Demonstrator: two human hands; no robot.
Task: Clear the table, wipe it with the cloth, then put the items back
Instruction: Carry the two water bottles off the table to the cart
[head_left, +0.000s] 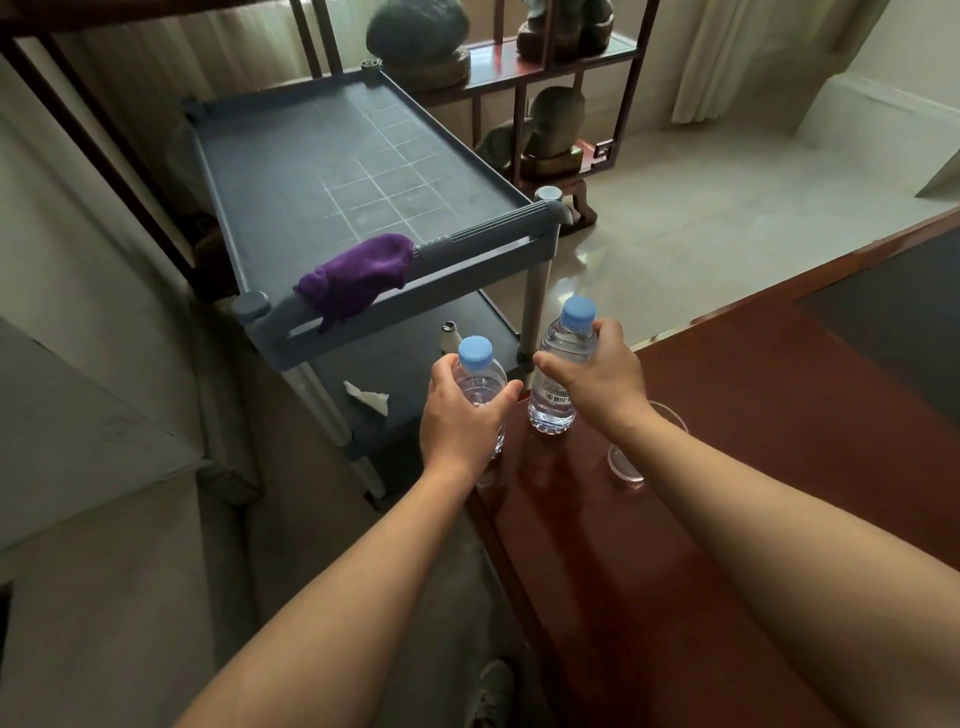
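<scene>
The left water bottle (480, 387) stands upright at the near-left corner of the bench (779, 441), a glossy red-brown wooden top. The left hand (457, 415) grips it around the body; the thumb lies on the right side and the remaining fingers (441, 371) wrap the left side, just below the blue cap. Its base is hidden behind the hand, so contact with the bench surface cannot be confirmed.

The right water bottle (563, 366) stands upright just beside the first, farther from the camera. The right hand (597, 379) grips it at mid-body, with the thumb across the front above the barcode label and the other fingers curled around the far side. Its base sits at the bench edge; whether it is touching the top or raised slightly cannot be told.

A clear glass (631, 465) lies on the bench directly under the right wrist and is partly hidden by it.

Left of the bench stands a grey-blue plastic cart (322, 171). A purple cloth (356, 280) hangs over the cart's near handle rail. A crumpled white tissue (369, 397) lies on the cart's lower shelf. Behind the cart, a dark wooden display shelf (524, 57) carries stone ornaments.
</scene>
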